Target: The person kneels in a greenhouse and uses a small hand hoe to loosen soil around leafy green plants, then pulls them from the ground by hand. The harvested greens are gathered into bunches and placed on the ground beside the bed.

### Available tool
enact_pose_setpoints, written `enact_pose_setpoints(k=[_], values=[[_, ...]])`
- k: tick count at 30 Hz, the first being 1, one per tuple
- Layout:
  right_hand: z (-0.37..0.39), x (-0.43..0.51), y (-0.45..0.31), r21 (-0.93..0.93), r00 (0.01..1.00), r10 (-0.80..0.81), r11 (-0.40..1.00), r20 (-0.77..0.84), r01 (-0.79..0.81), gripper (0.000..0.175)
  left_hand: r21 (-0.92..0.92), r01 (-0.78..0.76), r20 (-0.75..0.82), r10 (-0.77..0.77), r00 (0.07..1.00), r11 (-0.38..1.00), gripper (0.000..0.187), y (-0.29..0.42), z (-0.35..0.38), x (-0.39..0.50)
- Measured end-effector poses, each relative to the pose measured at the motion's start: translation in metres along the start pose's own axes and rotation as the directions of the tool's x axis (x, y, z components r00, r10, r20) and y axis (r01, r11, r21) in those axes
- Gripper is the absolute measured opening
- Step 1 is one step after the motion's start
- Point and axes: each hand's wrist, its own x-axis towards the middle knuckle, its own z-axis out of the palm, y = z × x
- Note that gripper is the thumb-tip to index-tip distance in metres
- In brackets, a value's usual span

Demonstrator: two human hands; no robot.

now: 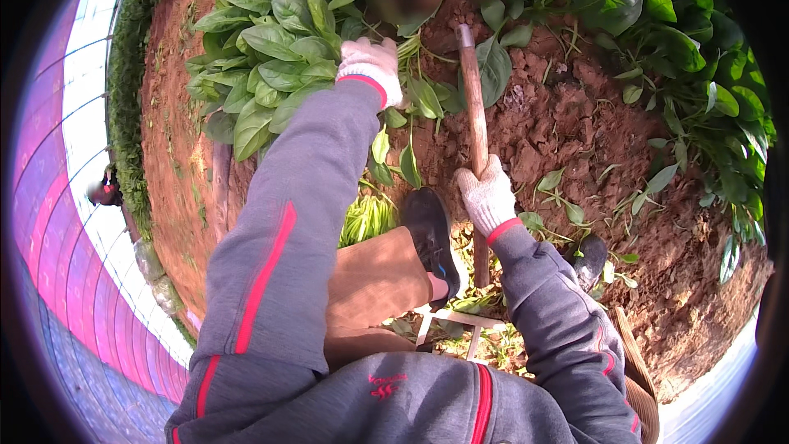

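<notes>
My left hand [370, 68], in a white knitted glove, is closed around a bunch of broad-leaved greens [271, 52] that look like spinach. Leaves fan out to its left, and pale stems [408, 49] show on its right side. My right hand [489, 192], also gloved, grips the wooden handle [473, 92] of a hand tool. A metal ferrule [463, 36] caps the handle's far end, which reaches the reddish soil at the plants' base. The tool's head is hidden by soil and leaves.
Standing leafy plants [622, 0] fill the far side and right. Reddish soil [567, 117] carries loose leaves. Below my left forearm lies a bundle of greens with pale stems [368, 220], beside my black shoe [431, 240]. A white metal frame [459, 318] is beneath me. Another person [110, 192] is far left.
</notes>
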Motion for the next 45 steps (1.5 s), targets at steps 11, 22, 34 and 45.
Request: enact_pose_setpoints(k=[11, 22, 34, 45], values=[[-0.006, -0.019, 0.039, 0.021, 0.995, 0.052, 0.998, 0.091, -0.054, 0.040, -0.138, 0.008, -0.117, -0.024, 0.993, 0.990, 0.033, -0.013, 0.038, 0.009], [-0.012, -0.013, 0.007, 0.050, 0.999, 0.038, 0.998, 0.014, -0.038, 0.038, -0.596, 0.034, -0.172, -0.169, 0.971, 0.802, 0.047, -0.065, 0.018, -0.004], [-0.062, -0.044, 0.011, 0.415, 0.996, 0.046, 0.910, -0.074, -0.011, 0.022, -0.657, -0.735, -0.730, 0.100, 0.676, 0.168, 0.043, -0.079, -0.025, -0.060], [-0.170, -0.100, 0.039, -0.429, 0.760, -0.302, 0.903, -0.576, 0.034, 0.053, -0.592, -0.786, -0.787, 0.083, 0.612, 0.181, 0.062, -0.070, -0.045, -0.238]])
